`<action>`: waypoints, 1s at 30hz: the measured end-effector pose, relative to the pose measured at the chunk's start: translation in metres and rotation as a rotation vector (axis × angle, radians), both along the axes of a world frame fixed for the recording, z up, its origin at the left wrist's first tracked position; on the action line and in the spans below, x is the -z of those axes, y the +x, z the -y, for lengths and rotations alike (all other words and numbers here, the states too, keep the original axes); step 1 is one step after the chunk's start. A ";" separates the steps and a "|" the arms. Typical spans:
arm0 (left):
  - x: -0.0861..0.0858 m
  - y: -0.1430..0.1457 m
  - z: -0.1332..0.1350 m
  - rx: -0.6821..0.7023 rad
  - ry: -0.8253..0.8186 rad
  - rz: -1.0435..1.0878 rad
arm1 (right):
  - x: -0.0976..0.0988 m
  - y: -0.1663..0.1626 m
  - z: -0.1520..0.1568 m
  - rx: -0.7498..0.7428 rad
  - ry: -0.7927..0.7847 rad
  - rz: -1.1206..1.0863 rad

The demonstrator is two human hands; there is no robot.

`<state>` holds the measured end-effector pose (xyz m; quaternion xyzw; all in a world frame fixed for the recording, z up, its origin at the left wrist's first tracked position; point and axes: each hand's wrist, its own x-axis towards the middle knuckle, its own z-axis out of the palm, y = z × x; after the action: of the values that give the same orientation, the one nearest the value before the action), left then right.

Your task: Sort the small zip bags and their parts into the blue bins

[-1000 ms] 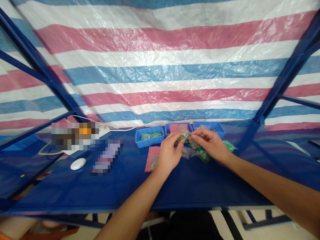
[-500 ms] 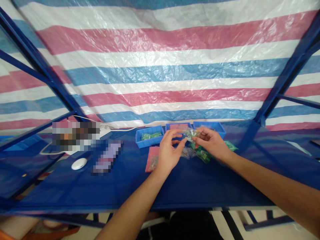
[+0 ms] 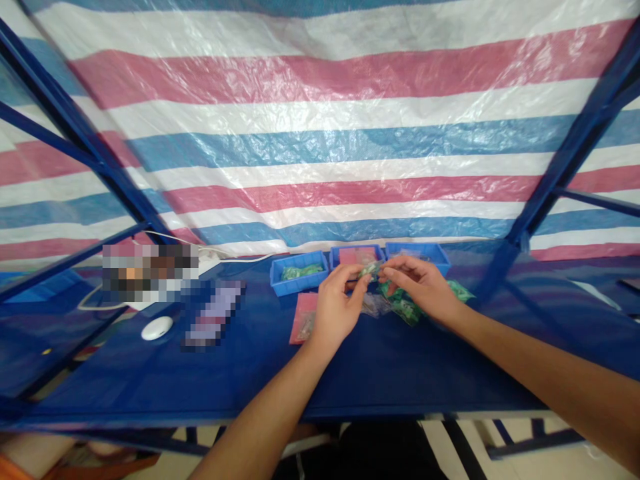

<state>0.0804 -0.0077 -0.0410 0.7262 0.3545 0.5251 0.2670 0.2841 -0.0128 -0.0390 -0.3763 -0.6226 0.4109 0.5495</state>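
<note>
My left hand (image 3: 336, 305) and my right hand (image 3: 423, 287) meet above the blue table (image 3: 350, 373), both pinching a small clear bag with green pieces (image 3: 371, 269) between fingertips. Under my right hand lies a pile of similar green-filled bags (image 3: 403, 307). A pink bag (image 3: 305, 317) rests flat on the table just left of my left hand. Behind the hands stand three blue trays: the left tray (image 3: 299, 272) holds green bags, the middle tray (image 3: 357, 255) holds pink bags, the right tray (image 3: 419, 253) is partly hidden by my right hand.
A white round object (image 3: 157, 327) and white cables (image 3: 215, 253) lie at the left, beside blurred-out items. A striped plastic sheet (image 3: 325, 133) hangs behind the table. Blue frame bars (image 3: 565, 160) slant down at both sides.
My hands stayed together over the pile. The left fingers opened briefly, then pinched the small green bag again; the bag shifted slightly between the fingertips.
</note>
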 end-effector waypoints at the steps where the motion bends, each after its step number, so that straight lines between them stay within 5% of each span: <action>1: 0.001 0.000 -0.001 -0.001 -0.023 0.020 | 0.002 0.001 -0.002 0.021 0.011 -0.019; 9: 0.002 0.003 0.000 0.069 -0.071 0.047 | 0.006 0.000 -0.003 -0.089 -0.039 0.031; 17: -0.006 0.001 0.004 0.012 0.070 0.001 | 0.009 0.005 -0.013 0.062 0.002 -0.069; 23: -0.003 0.004 0.007 0.137 0.047 -0.032 | 0.005 0.002 -0.005 -0.038 -0.041 -0.065; 30: -0.004 -0.001 0.002 0.056 0.056 -0.060 | -0.004 0.000 0.005 -0.094 -0.041 0.011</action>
<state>0.0793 -0.0098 -0.0371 0.7583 0.3271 0.5052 0.2506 0.2842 -0.0178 -0.0348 -0.3601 -0.6340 0.4469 0.5182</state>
